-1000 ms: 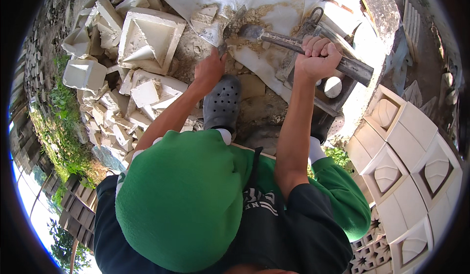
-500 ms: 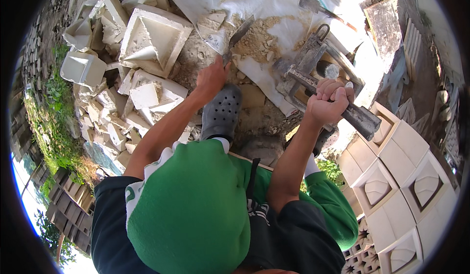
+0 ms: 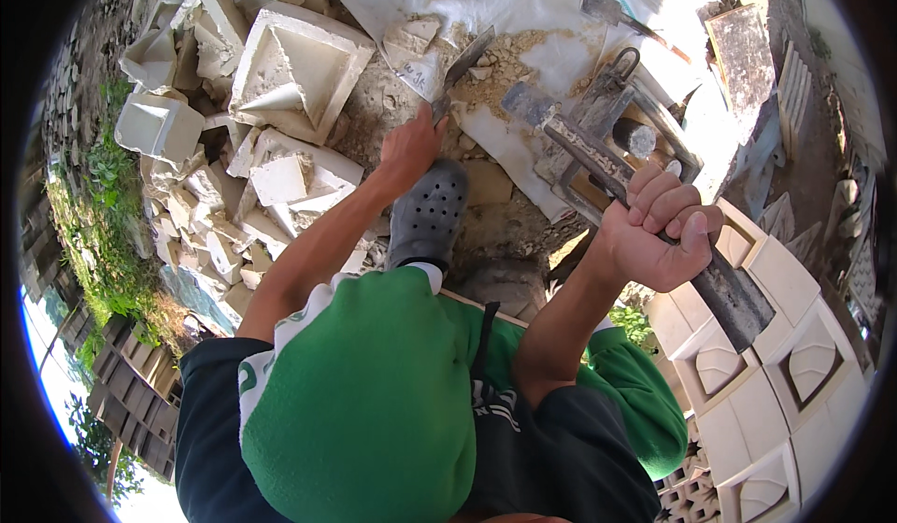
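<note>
My left hand (image 3: 411, 152) is closed round the handle of a trowel (image 3: 470, 56), whose blade points away over the sandy ground by the white sheet. My right hand (image 3: 662, 229) grips a long, dust-caked metal bar-like tool (image 3: 732, 294) with a thick dark end toward the lower right. Its other end, a blunt grey head (image 3: 528, 103), reaches toward the far left. Beneath and beyond this tool lies a metal mould frame (image 3: 687, 145) with a loop handle and a round metal piece (image 3: 634, 137) in it. The right palm hides part of the tool's shaft.
Broken cream cement blocks (image 3: 299, 75) are heaped on the left. Pale moulded blocks (image 3: 747, 355) are stacked on the right. A white sheet (image 3: 392, 0) with loose sand spreads ahead, a spade-like tool (image 3: 607, 7) on it. My grey clog (image 3: 428, 210) stands between my arms.
My right hand has moved right and toward me with the metal tool, uncovering more of the mould frame. The tool's far head now shows clearly. My left hand stays nearly in place with the trowel.
</note>
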A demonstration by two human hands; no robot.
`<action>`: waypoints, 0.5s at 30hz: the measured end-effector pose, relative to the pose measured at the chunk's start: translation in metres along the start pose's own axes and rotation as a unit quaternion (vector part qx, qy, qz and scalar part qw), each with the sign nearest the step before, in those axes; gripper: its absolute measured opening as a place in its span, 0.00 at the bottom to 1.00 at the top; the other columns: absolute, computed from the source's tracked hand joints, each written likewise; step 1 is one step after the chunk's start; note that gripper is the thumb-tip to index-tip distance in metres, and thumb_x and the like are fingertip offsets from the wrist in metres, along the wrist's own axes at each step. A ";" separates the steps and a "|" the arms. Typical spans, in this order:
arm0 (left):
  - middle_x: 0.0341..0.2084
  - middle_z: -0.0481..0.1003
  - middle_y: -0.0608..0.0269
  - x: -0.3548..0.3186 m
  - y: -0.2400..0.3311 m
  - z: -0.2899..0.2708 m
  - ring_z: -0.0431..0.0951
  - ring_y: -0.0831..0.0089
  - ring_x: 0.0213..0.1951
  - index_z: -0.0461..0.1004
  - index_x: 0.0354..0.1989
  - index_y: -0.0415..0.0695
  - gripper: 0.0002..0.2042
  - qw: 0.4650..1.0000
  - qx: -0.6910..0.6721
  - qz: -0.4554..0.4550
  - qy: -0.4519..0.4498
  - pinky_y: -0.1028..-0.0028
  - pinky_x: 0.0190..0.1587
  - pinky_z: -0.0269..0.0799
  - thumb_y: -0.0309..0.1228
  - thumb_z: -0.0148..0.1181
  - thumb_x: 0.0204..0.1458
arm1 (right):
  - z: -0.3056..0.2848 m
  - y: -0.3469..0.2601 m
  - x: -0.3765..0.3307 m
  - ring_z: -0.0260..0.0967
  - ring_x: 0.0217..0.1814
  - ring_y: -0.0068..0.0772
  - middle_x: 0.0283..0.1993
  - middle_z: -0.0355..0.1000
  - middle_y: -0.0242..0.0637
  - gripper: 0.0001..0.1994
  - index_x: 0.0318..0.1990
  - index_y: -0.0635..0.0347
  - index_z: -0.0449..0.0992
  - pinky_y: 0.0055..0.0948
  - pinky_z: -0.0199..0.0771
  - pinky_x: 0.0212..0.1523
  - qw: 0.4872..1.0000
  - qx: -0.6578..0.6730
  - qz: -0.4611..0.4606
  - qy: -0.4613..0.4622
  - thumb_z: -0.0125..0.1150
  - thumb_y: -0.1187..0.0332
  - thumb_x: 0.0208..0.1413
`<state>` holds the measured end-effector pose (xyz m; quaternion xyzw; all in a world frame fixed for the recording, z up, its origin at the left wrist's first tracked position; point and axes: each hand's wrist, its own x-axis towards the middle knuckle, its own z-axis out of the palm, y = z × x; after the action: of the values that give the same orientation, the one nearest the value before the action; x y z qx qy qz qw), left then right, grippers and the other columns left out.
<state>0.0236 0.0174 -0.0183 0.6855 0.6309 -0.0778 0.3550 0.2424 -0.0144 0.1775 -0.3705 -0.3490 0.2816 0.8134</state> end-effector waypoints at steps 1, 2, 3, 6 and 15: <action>0.24 0.75 0.39 0.000 0.000 -0.001 0.75 0.38 0.31 0.59 0.41 0.39 0.20 1.000 0.001 -0.006 -0.005 0.46 0.36 0.70 0.48 0.41 0.61 | -0.001 0.008 -0.003 0.42 0.11 0.22 0.10 0.48 0.31 0.09 0.19 0.54 0.52 0.26 0.47 0.13 1.000 0.002 -0.001 0.001 0.39 0.74 0.50; 0.24 0.75 0.39 0.005 0.003 -0.003 0.75 0.38 0.31 0.59 0.41 0.39 0.20 1.000 0.003 0.001 -0.003 0.46 0.36 0.70 0.48 0.41 0.61 | -0.004 0.025 -0.008 0.42 0.11 0.22 0.10 0.48 0.30 0.09 0.19 0.54 0.52 0.25 0.47 0.13 1.000 0.011 -0.010 0.017 0.39 0.74 0.50; 0.24 0.75 0.39 0.006 0.005 -0.003 0.75 0.39 0.31 0.58 0.42 0.39 0.20 1.000 0.012 0.009 0.001 0.47 0.36 0.70 0.47 0.41 0.61 | -0.008 0.041 -0.014 0.42 0.11 0.22 0.10 0.48 0.30 0.09 0.19 0.55 0.52 0.25 0.47 0.13 0.999 0.018 -0.016 0.034 0.39 0.74 0.49; 0.24 0.75 0.39 0.001 0.004 -0.001 0.75 0.39 0.31 0.58 0.41 0.38 0.20 1.000 0.018 0.019 0.004 0.47 0.35 0.70 0.47 0.41 0.61 | -0.008 0.070 -0.011 0.42 0.11 0.22 0.10 0.48 0.29 0.08 0.20 0.55 0.53 0.26 0.47 0.13 0.998 -0.015 0.004 0.066 0.39 0.74 0.49; 0.23 0.74 0.38 0.008 0.006 -0.006 0.75 0.39 0.30 0.58 0.43 0.37 0.20 0.998 0.020 0.055 0.020 0.47 0.35 0.70 0.46 0.41 0.61 | 0.003 0.024 -0.004 0.43 0.11 0.20 0.11 0.50 0.30 0.09 0.20 0.54 0.54 0.24 0.48 0.13 0.999 0.036 0.005 0.025 0.40 0.75 0.50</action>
<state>0.0282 0.0277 -0.0162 0.7276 0.5978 -0.0571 0.3317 0.2329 -0.0020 0.1580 -0.3499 -0.3164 0.2880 0.8334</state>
